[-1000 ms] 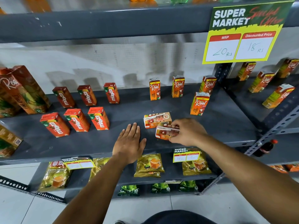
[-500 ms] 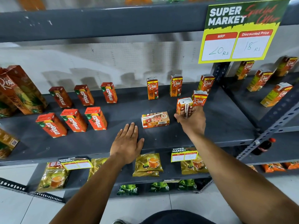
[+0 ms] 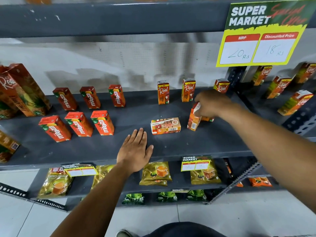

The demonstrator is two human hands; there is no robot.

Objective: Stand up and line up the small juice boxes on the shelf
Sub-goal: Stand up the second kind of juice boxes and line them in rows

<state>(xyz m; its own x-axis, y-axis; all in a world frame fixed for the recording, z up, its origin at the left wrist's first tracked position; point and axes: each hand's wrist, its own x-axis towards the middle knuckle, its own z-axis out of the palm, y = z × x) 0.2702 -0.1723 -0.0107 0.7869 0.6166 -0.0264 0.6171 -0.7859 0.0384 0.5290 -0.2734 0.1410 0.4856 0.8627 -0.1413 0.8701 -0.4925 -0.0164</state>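
On the matte grey metal shelf (image 3: 213, 142), the right hand (image 3: 211, 104) is clamped on the top of a glossy orange carton (image 3: 193, 119), a slim box standing slightly tilted beside what seems another carton behind the fingers. A second carton (image 3: 165, 125) lies flat, barcode up, just left. The left hand (image 3: 135, 152) rests open, palm down, at the shelf's front edge.

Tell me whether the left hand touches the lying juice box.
Apart. The head view shows bare shelf between the left hand and the lying juice box.
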